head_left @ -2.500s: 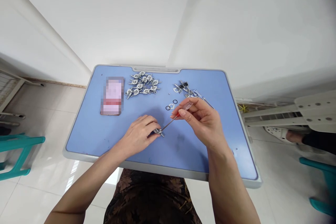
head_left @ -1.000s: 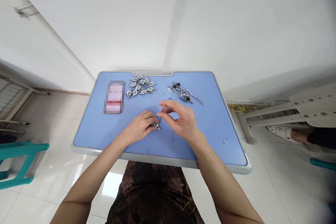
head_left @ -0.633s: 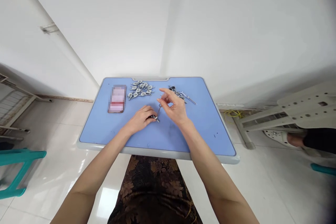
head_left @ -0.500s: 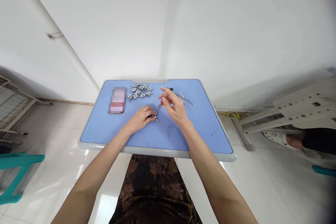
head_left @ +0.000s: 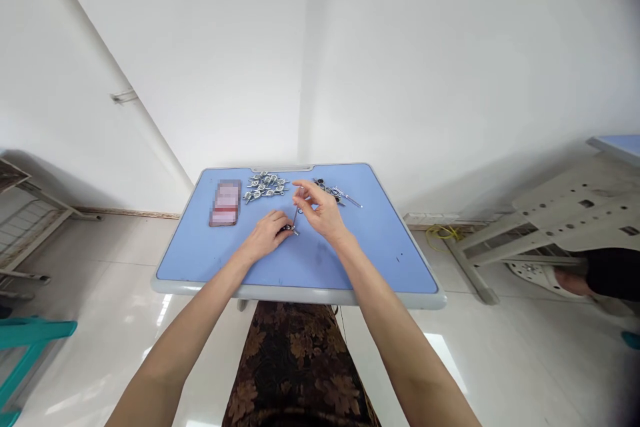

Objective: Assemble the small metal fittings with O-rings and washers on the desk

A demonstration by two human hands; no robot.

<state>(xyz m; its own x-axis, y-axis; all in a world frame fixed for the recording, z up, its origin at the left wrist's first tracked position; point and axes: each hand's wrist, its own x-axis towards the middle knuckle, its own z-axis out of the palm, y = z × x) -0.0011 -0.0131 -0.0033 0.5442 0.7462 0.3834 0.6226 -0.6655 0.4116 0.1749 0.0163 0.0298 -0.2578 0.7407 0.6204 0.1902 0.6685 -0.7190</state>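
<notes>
My left hand (head_left: pixel 266 233) rests on the blue table and is closed around a small metal fitting (head_left: pixel 294 231), whose shiny end sticks out past the fingertips. Above it, my right hand (head_left: pixel 323 215) pinches the upper end of a thin metal rod (head_left: pixel 295 217) that looks like a slim screwdriver. The rod stands nearly upright, its lower end at the fitting; whether they touch is too small to tell. A small ring (head_left: pixel 300 211) shows beside the rod. My right fingers hide its top.
A pile of silver metal fittings (head_left: pixel 266 185) lies at the table's back. Behind my right hand are more metal parts, including long thin ones (head_left: pixel 349 197). A phone (head_left: pixel 225 203) lies at left. Another person's shoe (head_left: pixel 537 275) shows at right, a green stool (head_left: pixel 35 340) at left.
The view has shifted slightly. Both hands stay at the fitting. The rod in my right hand stands more upright, and the red bit seen there before is now hidden.
</notes>
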